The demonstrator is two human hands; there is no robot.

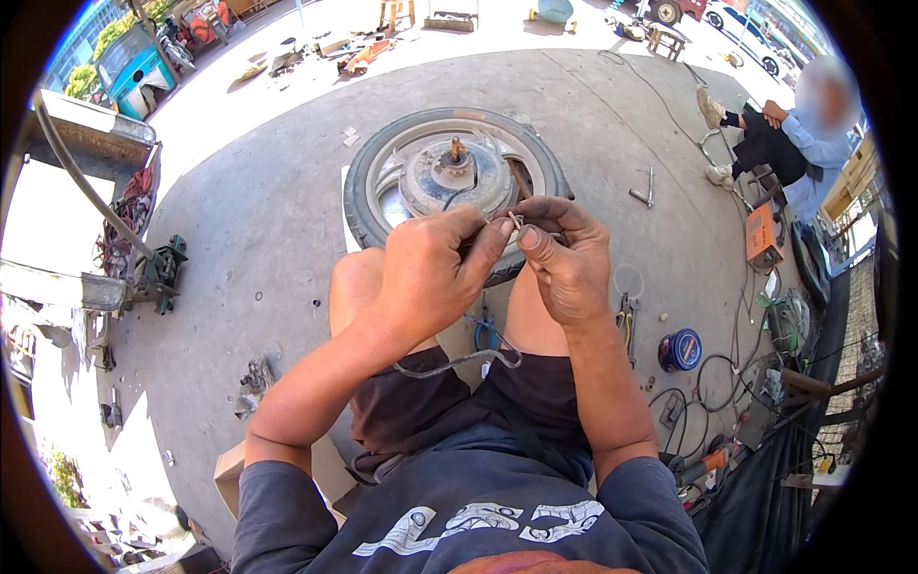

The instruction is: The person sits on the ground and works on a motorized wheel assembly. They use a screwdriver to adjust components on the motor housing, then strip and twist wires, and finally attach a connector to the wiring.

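Both hands are raised over my knees, just in front of a tyred wheel with a dusty hub and an upright axle, lying flat. My left hand pinches a small light-coloured piece, perhaps a wire end, between thumb and finger. My right hand is closed on the same piece, fingertips nearly meeting the left's. A dark cable runs from the hub toward my fingers. A grey cable loops across my lap. Blue-handled pliers lie between my legs.
At the right, another person sits by an orange box and tangled cables. A blue tub, pliers and a metal tool lie on the concrete. Metal stands are at left, a cardboard box lower left, scattered parts behind.
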